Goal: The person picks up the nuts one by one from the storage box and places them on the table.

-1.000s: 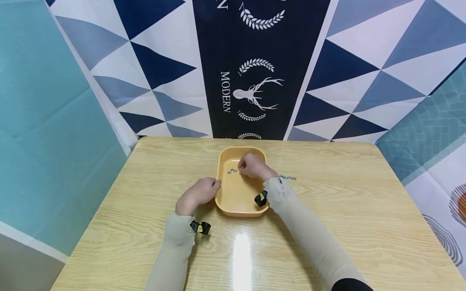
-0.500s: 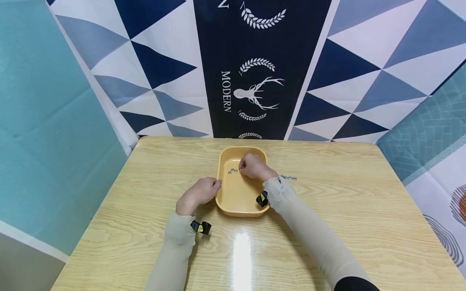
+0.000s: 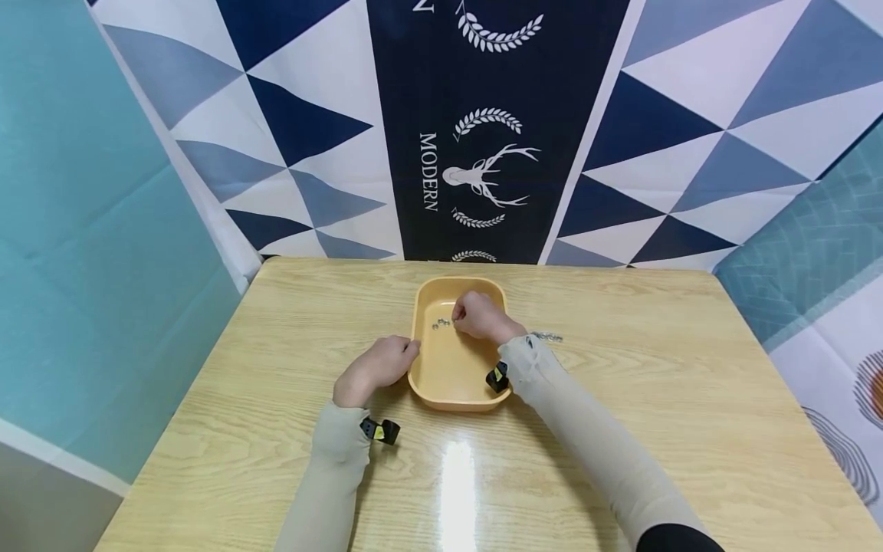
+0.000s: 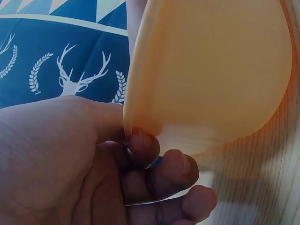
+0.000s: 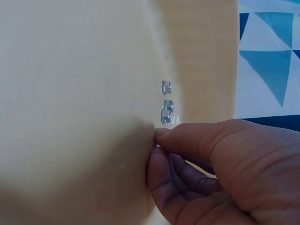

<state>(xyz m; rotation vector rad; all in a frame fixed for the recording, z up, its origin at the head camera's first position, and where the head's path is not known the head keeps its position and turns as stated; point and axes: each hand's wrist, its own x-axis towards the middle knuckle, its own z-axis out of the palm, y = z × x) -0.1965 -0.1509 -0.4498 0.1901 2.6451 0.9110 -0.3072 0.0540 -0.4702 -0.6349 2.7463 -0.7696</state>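
Observation:
A shallow yellow-orange plastic tray (image 3: 451,372) sits on the table. My left hand (image 3: 378,362) grips its left rim; in the left wrist view the thumb and curled fingers (image 4: 176,168) close on the tray wall (image 4: 211,70). Inside the tray, my right hand (image 3: 480,316) reaches down with thumb and index fingertip pinched together at the floor. A silver speck shows at those fingertips in the head view, apparently a small metal nut mostly hidden by them. Just beyond lie three silver nuts (image 5: 166,87) in a short line, two of them close together.
More small silver metal pieces (image 3: 549,336) lie in a row on the wooden table (image 3: 641,360), right of the tray and partly behind the right wrist. A patterned cloth backdrop (image 3: 476,176) rises behind the table's far edge.
Both hands keep nearly the same place at the tray, and the nuts lie as before. Only a slight shift of the head view shows.

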